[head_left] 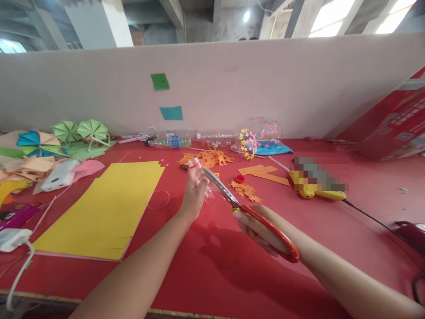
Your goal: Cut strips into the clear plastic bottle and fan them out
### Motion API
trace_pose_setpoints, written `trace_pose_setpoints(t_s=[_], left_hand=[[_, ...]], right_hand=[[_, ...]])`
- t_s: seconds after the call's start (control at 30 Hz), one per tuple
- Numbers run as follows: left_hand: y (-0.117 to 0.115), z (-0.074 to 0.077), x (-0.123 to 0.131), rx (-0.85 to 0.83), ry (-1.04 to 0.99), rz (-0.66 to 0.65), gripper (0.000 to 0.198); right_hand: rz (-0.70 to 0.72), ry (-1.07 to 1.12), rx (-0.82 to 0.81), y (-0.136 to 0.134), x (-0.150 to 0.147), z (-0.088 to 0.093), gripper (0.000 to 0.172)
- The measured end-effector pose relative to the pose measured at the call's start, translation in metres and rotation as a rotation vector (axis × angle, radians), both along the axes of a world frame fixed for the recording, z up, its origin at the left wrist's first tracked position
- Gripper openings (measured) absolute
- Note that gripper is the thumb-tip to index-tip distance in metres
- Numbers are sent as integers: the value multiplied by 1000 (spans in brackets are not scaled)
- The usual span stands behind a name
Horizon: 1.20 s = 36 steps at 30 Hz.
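My left hand [193, 195] is closed around a cut-off clear plastic bottle neck [195, 163], its threaded mouth pointing up and away. In my right hand [254, 228] is a pair of scissors [272, 230] with red handles. The metal blades reach up and left to the bottle piece, by the fingers of my left hand; whether they cut into the plastic I cannot tell. Beneath my left hand lie thin clear plastic scraps [210, 192]. A red bottle cap [239, 178] sits to the right, beside a small heap of orange paper stars [245, 191].
Yellow paper sheets [99, 208] are stacked at left, near folded paper pieces and a white device [59, 176]. Orange scraps [209, 156], plastic bottles [179, 139] and a star-covered clear piece [247, 144] line the back. A yellow glue gun [327, 194] with a cord lies right.
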<state>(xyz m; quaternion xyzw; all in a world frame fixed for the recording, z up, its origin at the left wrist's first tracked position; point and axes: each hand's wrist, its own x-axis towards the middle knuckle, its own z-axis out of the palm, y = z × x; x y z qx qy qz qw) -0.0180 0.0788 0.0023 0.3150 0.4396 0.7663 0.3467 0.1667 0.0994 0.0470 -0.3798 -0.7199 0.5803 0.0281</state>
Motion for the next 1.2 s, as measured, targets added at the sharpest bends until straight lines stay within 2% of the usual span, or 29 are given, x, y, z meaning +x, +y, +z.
trace_pose_setpoints(t_s=[0.23, 0.43, 0.57, 0.7, 0.8, 0.87, 0.93, 1.03, 1.1, 1.2], left_hand=[[1, 0, -1, 26, 15, -5, 42], [5, -3, 0, 9, 2, 17, 30], [4, -1, -1, -12, -15, 50, 26], [6, 3, -12, -25, -168, 109, 22], [7, 8, -23, 12, -298, 144, 25], [6, 11, -25, 55, -361, 94, 27], [3, 14, -23, 74, -408, -9, 29], [0, 18, -17, 81, -460, -133, 26], [-1, 19, -14, 89, -471, -144, 21], [0, 17, -17, 74, -469, -89, 20]], right_hand=[[13, -9, -14, 2, 0, -1, 57], [90, 76, -54, 6, 3, -10, 54], [80, 91, -75, 6, 5, -9, 54], [162, 115, -44, 4, 5, -8, 56], [123, 102, 30, 3, 3, -9, 54], [35, 108, 90, 5, 1, -10, 53], [-41, 95, 139, 9, -1, -11, 53], [-81, -10, 175, 14, -2, -11, 51], [-57, -68, 206, 16, -3, -11, 49], [9, -93, 276, 17, -2, -11, 49]])
